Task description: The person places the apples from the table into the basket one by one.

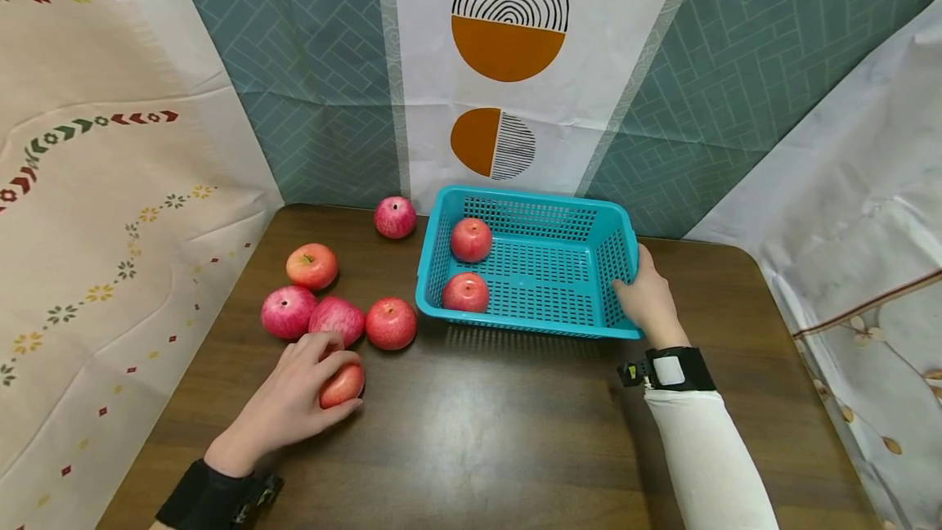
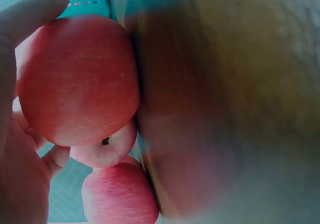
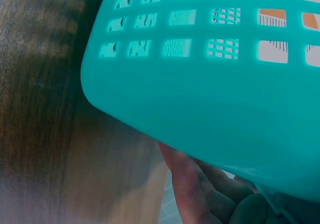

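My left hand [image 1: 287,401] grips a red apple [image 1: 342,385] low on the table, thumb on the near side and fingers over the far side. In the left wrist view this apple [image 2: 80,81] fills the space beside the palm, with more apples behind it. My right hand [image 1: 651,301] holds the right end of a turquoise plastic basket [image 1: 526,329], thumb over the rim and the other fingers outside. From the right wrist, fingers [image 3: 187,184] show under the basket's rim. Two red apples, one at the back [image 1: 471,240] and one in front [image 1: 465,293], lie in the basket's left part.
Just beyond my left hand sit a pink apple [image 1: 337,319], a second pink one [image 1: 289,312], a red apple [image 1: 392,323] and an orange-red one [image 1: 312,266]. Another pink apple [image 1: 395,217] stands at the back edge of the brown table [image 1: 471,440]. Patterned cloths hang around it.
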Action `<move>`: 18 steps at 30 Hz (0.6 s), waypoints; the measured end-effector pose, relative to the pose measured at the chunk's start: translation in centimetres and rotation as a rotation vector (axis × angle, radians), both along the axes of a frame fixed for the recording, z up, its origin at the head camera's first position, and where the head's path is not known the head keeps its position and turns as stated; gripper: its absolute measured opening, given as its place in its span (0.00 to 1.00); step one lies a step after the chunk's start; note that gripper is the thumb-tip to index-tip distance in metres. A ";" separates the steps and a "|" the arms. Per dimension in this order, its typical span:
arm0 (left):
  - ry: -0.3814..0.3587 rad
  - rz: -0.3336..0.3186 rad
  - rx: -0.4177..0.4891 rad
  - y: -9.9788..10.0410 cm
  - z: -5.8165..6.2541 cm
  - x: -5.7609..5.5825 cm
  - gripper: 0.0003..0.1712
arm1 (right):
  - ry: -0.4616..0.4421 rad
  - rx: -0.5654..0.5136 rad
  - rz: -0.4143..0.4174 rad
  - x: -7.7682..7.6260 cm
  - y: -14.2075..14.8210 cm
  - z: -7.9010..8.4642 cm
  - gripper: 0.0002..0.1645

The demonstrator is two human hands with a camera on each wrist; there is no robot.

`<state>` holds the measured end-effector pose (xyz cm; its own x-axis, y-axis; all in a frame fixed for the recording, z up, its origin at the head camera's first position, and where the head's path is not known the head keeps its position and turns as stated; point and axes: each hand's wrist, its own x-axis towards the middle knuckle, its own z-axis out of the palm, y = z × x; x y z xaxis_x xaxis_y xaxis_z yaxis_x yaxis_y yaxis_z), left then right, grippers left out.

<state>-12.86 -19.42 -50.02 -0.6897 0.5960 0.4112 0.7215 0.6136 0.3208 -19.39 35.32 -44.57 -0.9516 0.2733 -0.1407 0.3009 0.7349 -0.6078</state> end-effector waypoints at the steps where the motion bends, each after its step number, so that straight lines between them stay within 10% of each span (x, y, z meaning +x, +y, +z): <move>1: 0.002 0.002 -0.002 0.0 0.0 0.0 0.32 | -0.001 0.000 0.001 0.0 0.0 0.0 0.48; 18: -0.031 -0.049 -0.068 0.3 -0.7 0.0 0.35 | 0.014 -0.007 0.010 0.0 0.2 -0.2 0.47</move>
